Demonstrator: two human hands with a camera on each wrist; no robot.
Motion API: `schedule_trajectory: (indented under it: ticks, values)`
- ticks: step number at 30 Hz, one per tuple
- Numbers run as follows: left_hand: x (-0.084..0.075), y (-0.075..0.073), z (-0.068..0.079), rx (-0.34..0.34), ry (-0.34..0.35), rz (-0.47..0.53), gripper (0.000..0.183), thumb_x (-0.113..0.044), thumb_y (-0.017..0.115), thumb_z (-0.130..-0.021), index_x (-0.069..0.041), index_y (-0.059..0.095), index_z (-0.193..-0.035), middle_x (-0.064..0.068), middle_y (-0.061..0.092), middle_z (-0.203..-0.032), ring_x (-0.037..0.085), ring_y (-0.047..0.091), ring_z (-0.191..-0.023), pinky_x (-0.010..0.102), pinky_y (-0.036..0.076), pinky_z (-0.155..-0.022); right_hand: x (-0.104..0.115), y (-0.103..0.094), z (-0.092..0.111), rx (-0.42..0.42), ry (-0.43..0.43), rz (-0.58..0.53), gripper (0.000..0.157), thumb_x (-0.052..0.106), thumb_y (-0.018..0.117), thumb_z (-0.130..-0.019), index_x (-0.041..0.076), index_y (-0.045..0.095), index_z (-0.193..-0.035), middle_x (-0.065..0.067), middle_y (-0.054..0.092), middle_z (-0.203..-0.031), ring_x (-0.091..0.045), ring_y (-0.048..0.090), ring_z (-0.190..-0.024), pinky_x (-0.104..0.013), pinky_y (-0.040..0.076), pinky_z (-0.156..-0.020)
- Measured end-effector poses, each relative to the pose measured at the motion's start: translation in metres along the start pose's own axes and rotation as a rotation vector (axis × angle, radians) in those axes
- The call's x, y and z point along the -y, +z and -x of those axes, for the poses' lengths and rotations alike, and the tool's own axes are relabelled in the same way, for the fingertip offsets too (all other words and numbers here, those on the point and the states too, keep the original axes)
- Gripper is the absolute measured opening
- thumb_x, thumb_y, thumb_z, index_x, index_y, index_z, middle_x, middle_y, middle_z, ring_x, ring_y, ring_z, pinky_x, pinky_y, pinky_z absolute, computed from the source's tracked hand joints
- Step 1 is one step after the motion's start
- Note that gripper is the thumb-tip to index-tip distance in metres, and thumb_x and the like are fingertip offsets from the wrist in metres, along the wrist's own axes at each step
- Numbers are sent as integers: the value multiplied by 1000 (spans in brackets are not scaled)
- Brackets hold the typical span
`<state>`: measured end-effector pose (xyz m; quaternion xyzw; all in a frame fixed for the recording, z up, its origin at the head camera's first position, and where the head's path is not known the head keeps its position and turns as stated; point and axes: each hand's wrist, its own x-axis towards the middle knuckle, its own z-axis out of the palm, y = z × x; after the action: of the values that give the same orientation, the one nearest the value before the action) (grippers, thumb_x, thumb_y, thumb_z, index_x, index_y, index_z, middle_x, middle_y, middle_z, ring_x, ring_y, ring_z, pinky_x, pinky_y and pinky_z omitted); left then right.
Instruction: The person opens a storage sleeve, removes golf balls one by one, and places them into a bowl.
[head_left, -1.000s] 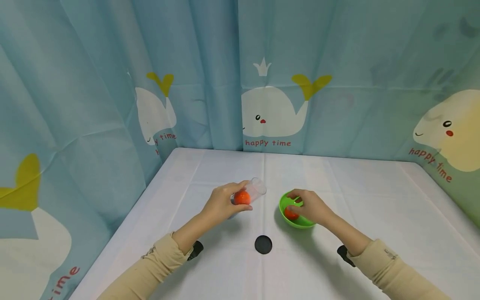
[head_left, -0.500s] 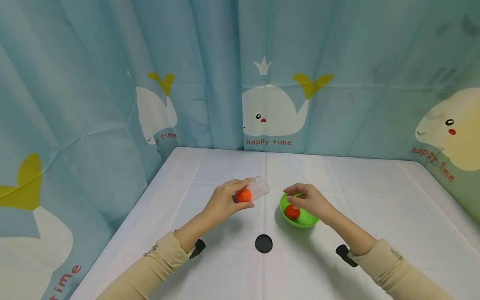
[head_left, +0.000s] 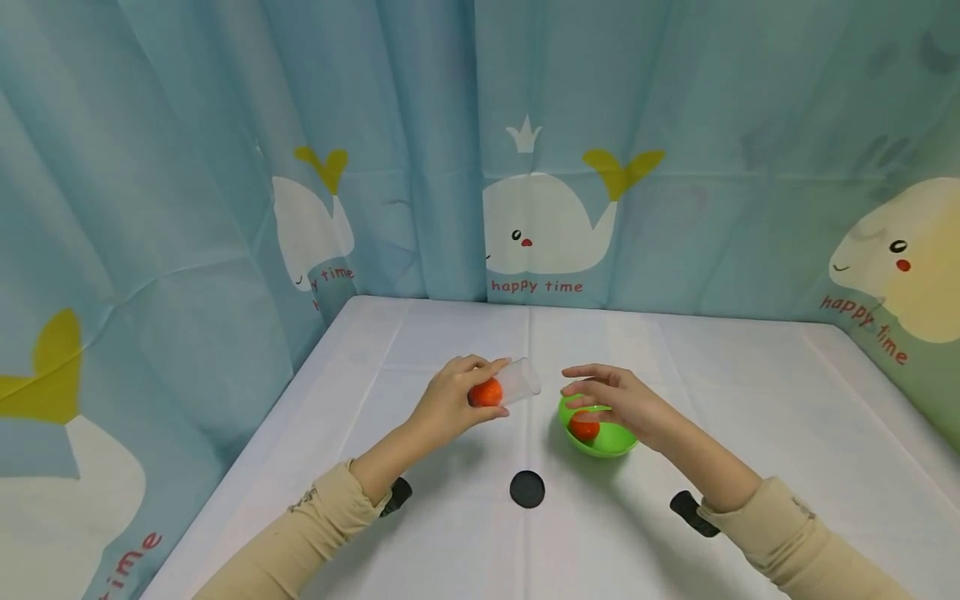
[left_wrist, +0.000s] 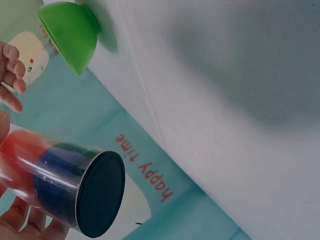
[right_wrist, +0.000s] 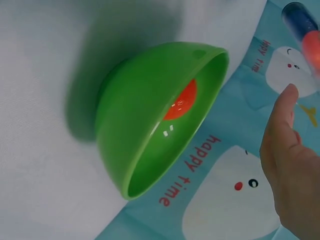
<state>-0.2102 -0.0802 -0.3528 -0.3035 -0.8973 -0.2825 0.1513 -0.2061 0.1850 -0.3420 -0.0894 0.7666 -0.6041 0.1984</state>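
My left hand (head_left: 448,398) grips a clear plastic tube (head_left: 523,379), held tilted above the table with its open end toward the right hand. Inside are an orange-red ball (head_left: 486,392) and, below it, a dark blue ball (left_wrist: 52,172). A dark round cap (left_wrist: 101,194) covers the tube's lower end. My right hand (head_left: 633,406) hovers over the green bowl (head_left: 617,442), its fingers fairly straight and holding nothing. Another orange-red ball (right_wrist: 183,101) lies inside this bowl, partly covered by the fingers in the head view.
A black disc (head_left: 527,489) lies on the white table (head_left: 592,542), nearer to me than the bowl. Light blue curtains (head_left: 420,100) printed with whales hang behind the table and along its left side.
My right hand has risen out of the bowl, away from the ball there, and its fingers have straightened. The tube in my left hand has shifted slightly right and tipped a bit more level.
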Motion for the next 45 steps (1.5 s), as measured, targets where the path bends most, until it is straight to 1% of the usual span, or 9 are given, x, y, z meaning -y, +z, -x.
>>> schedule_trajectory:
  ticks: [4, 8, 13, 17, 23, 31, 37, 43, 45]
  values:
    - [-2, -2, -2, 1, -5, -6, 63, -25, 82, -71, -17, 59, -129, 6, 63, -104, 22, 55, -97, 31, 52, -79, 6, 1, 3, 46, -1, -43, 46, 24, 45, -99, -2, 40, -137, 2, 65, -107, -21, 61, -108, -34, 48, -97]
    - [-2, -3, -3, 10, -5, -10, 63, -24, 82, -71, -16, 59, -129, 5, 63, -105, 22, 54, -96, 31, 52, -79, 9, 3, 4, 77, -5, -86, 47, 25, 45, -100, -3, 39, -138, 5, 66, -104, -18, 62, -108, -33, 49, -95]
    - [-2, -5, -3, 28, -5, -3, 61, -20, 82, -71, -15, 60, -128, 6, 64, -107, 22, 53, -96, 32, 51, -79, 11, 6, 3, 102, -3, -171, 48, 26, 46, -99, -4, 40, -135, 4, 66, -103, -17, 63, -105, -36, 50, -94]
    - [0, -6, -3, 39, 1, 4, 61, -17, 83, -69, -14, 62, -126, 6, 66, -109, 22, 52, -95, 34, 51, -80, 10, 8, 2, 128, 7, -253, 41, 24, 46, -99, -2, 44, -132, 1, 65, -105, -16, 64, -101, -38, 49, -96]
    - [0, -5, -2, 44, 15, 0, 60, -14, 84, -68, -14, 63, -124, 6, 66, -110, 21, 51, -94, 34, 51, -79, 8, 11, -1, 154, 41, -365, 30, 20, 45, -99, 4, 51, -124, 0, 66, -103, -16, 66, -97, -35, 50, -93]
    - [-4, -7, -6, 67, 38, -44, 58, -13, 83, -70, -15, 62, -124, 4, 64, -114, 21, 51, -98, 36, 52, -79, 9, 14, -3, 134, 94, -382, 43, 22, 44, -100, -3, 40, -135, -3, 63, -105, -16, 65, -97, -35, 50, -94]
    - [-7, -11, -9, 102, 70, -80, 57, -13, 82, -71, -16, 62, -124, 4, 63, -115, 22, 51, -102, 38, 50, -83, 5, 15, -3, 143, 104, -423, 41, 23, 41, -101, -2, 42, -134, -5, 62, -107, -17, 65, -100, -33, 51, -92]
    - [-10, -10, -11, 136, 118, -132, 58, -13, 81, -72, -18, 61, -127, 4, 62, -114, 23, 51, -105, 42, 45, -90, 1, 18, -4, 179, 115, -478, 48, 22, 41, -102, -5, 33, -140, -6, 61, -109, -17, 64, -101, -33, 51, -92]
    - [-11, -10, -12, 143, 120, -145, 58, -13, 81, -73, -18, 60, -127, 4, 62, -115, 23, 51, -106, 42, 45, -91, 1, 19, -4, 180, 116, -490, 47, 23, 42, -101, -4, 36, -139, -7, 61, -109, -17, 64, -101, -32, 51, -92]
